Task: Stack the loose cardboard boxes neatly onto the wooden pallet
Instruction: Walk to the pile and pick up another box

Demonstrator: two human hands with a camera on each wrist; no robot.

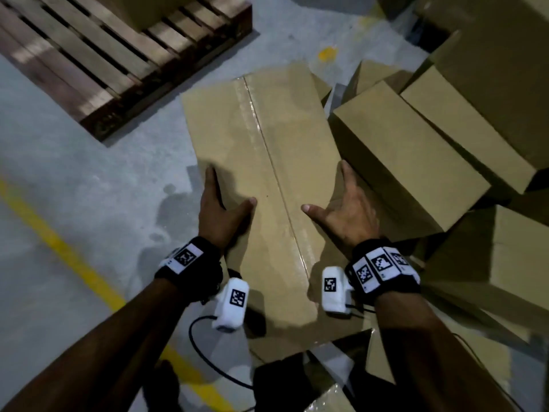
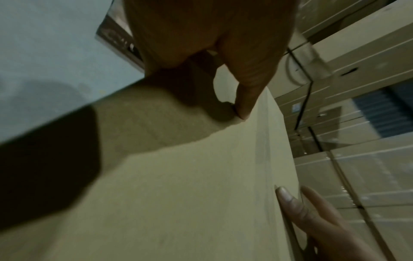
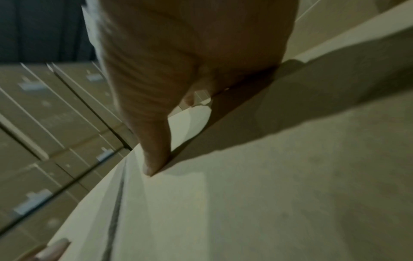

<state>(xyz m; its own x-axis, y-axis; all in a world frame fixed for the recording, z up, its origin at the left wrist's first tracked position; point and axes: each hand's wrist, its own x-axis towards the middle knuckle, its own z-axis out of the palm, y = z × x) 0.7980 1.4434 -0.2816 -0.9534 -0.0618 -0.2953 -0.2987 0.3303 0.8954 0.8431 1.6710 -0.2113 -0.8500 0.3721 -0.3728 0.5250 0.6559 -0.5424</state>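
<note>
Box (image 1: 261, 162): left hand (image 1: 221, 215) and right hand (image 1: 346, 212) clasp its sides, thumbs on top. Step: pickup. Next: carry to pallet (image 1: 98, 55).

A warehouse or storage hall: the bare grey concrete floor (image 1: 74, 173) carries a painted yellow line (image 1: 59, 248), as loading areas do. A wooden pallet (image 1: 98, 55) lies flat on it. To the right of the pallet, plain taped cardboard boxes (image 1: 416, 162) lie heaped in numbers.
</note>
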